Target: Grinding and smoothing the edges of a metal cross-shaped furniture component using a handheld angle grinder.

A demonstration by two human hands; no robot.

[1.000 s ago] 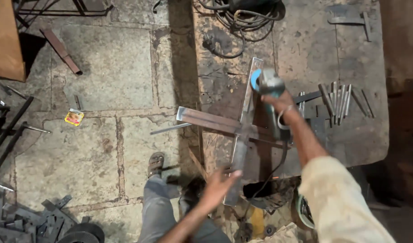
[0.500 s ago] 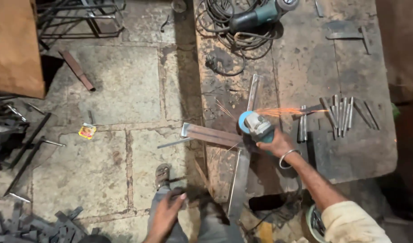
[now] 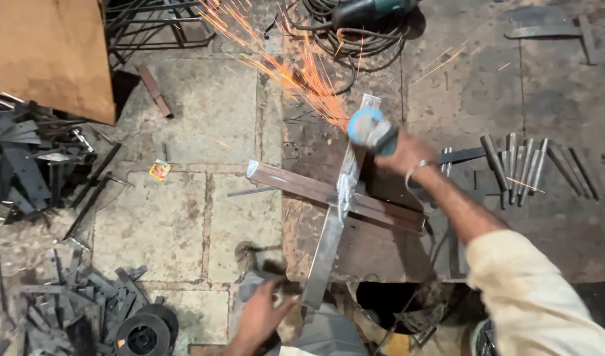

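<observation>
The right hand is closed around the body of a blue angle grinder, whose disc end meets the upper part of a long bright steel bar. Orange sparks fan away from that contact, up and to the left of the bar. A pale cream sleeve covers the right forearm, and a thin bangle sits at the wrist.

The left hand lies by the lower end of the steel bar, fingers curled; it is blurred, so whether it grips the bar cannot be told.

A flat, rust-brown angle piece crosses the steel bar at its middle, the two forming a cross on a dark, scuffed metal worktable. To the right of the bar, a row of short grey metal rods lies side by side on the table. Above the bar, a second grinder with a teal body rests on a coil of black cable.

Left of the bar, on the worn stone-slab floor, lies a small, flat, yellow and red packet. Farther left are heaps of dark scrap offcuts, and a brown board stands at the upper left.
</observation>
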